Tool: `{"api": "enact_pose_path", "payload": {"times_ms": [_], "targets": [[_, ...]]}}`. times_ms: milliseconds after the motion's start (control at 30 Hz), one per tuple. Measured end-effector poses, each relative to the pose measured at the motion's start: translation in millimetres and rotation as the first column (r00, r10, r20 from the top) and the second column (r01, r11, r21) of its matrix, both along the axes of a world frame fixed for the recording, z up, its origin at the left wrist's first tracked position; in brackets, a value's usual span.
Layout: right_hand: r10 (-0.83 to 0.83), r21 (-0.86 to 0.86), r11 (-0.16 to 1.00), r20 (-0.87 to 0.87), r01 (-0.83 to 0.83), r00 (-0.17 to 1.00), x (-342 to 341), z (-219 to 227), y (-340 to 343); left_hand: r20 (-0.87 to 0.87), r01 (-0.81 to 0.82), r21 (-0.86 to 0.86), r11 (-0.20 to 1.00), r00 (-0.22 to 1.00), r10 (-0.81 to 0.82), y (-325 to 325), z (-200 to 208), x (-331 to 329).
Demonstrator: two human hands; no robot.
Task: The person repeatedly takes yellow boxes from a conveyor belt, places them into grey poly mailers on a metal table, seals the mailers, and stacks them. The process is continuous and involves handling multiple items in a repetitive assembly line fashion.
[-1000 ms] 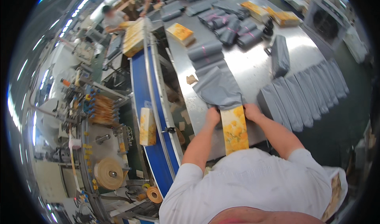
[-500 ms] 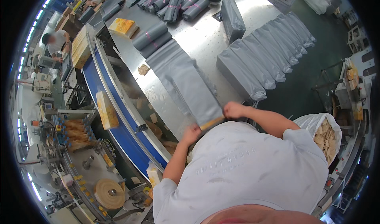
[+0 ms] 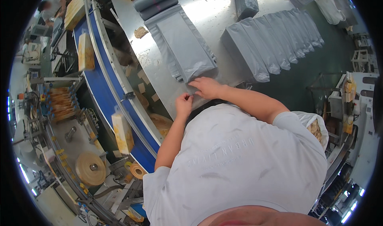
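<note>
A grey plastic bag (image 3: 181,38) lies lengthwise on the metal table with a block-shaped pack inside, its near end folded and creased. At that near end my right hand (image 3: 207,87) grips the bag's edge with fingertips and thumb. Just left of it and nearer me, my left hand (image 3: 184,104) is closed in a pinch; whatever is between its fingers is too small to make out. Beyond the bag's far end lie rolled grey bags (image 3: 155,2) tied with pink bands. To the right, several filled grey bags (image 3: 247,50) stand in a row.
A blue conveyor belt (image 3: 104,82) runs along the left, carrying yellow-and-white packs (image 3: 122,133). On the metal table (image 3: 139,54) sit a crumpled brown scrap (image 3: 140,32) and a single filled grey bag (image 3: 245,2). A white sack (image 3: 321,126) stands at my right.
The yellow end of the pack has gone out of sight inside the bag. My right hand moved left to the bag's near end, close to my left hand. The view has shifted.
</note>
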State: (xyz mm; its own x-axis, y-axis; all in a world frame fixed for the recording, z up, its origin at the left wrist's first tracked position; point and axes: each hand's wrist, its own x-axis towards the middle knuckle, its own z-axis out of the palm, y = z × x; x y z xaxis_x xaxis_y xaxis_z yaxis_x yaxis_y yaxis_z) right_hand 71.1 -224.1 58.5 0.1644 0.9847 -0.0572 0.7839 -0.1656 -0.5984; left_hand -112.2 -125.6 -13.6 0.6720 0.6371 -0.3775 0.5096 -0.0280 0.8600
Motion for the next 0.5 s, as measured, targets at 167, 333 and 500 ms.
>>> {"api": "enact_pose_path", "payload": {"times_ms": [167, 333, 500], "targets": [[-0.052, 0.088, 0.994, -0.084, 0.06, 0.995, -18, -18, 7, 0.153, -0.205, -0.115, 0.972, 0.963, 0.221, -5, -9, -3], [-0.094, 0.145, 0.983, -0.111, 0.109, 0.989, -17, -16, 11, 0.138, -0.066, 0.112, 0.991, 0.989, 0.05, 4, -1, 8], [-0.028, 0.123, 0.991, -0.147, 0.046, 0.989, -9, -10, 12, 0.188, 0.107, 0.35, 0.93, 0.965, -0.182, 18, 9, 7]]}}
